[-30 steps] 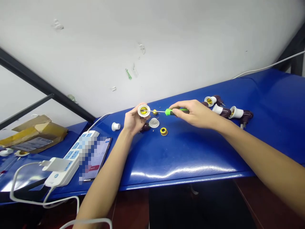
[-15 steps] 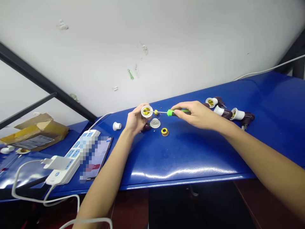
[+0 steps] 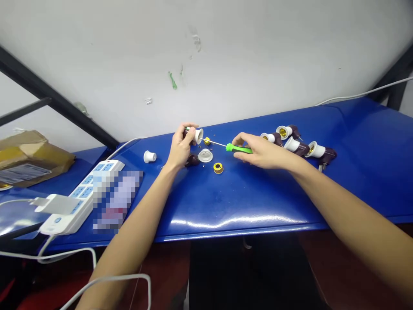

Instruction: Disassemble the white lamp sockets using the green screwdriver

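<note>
My left hand (image 3: 182,147) grips a white lamp socket (image 3: 199,136), its flared mouth turned toward the right. In my right hand (image 3: 253,150) is a screwdriver (image 3: 239,149) with a green and black handle, and its thin shaft reaches into the mouth of the socket. Just below the socket on the table lie a white ring-shaped cap (image 3: 205,155), a dark brown plug part (image 3: 192,160) partly behind my left hand, and a small brass-coloured part (image 3: 207,141). A yellow ring-shaped piece with a dark centre (image 3: 218,168) sits a little nearer to me.
Several white and brown lamp holders with plugs (image 3: 318,150) lie right of my right hand. A small white socket shell (image 3: 149,156), a white power strip (image 3: 82,193), a blurred phone (image 3: 121,198) and a cardboard package (image 3: 35,159) are at left. White cables cross the lower left.
The socket's mouth has turned from facing me to facing right, with the screwdriver still in it. The view has shifted a little, and the right hand's fingers sit looser on the handle.
</note>
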